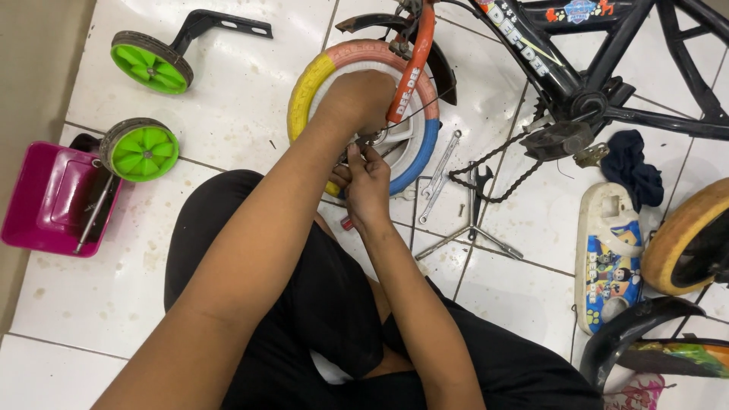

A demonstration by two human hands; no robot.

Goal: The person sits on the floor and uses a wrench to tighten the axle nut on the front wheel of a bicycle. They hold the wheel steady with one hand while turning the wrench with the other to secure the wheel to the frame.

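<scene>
Left hand (357,99) closed over small multicoloured bike wheel (364,114) on tiled floor (228,114), right hand (367,182) pinching at its hub, flat spanner (440,175) just beside, 2 green stabiliser wheels (144,106) well apart

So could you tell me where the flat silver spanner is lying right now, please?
The flat silver spanner lies on the white tiled floor just right of the multicoloured wheel, near the loose chain and the three-way wrench.
</scene>
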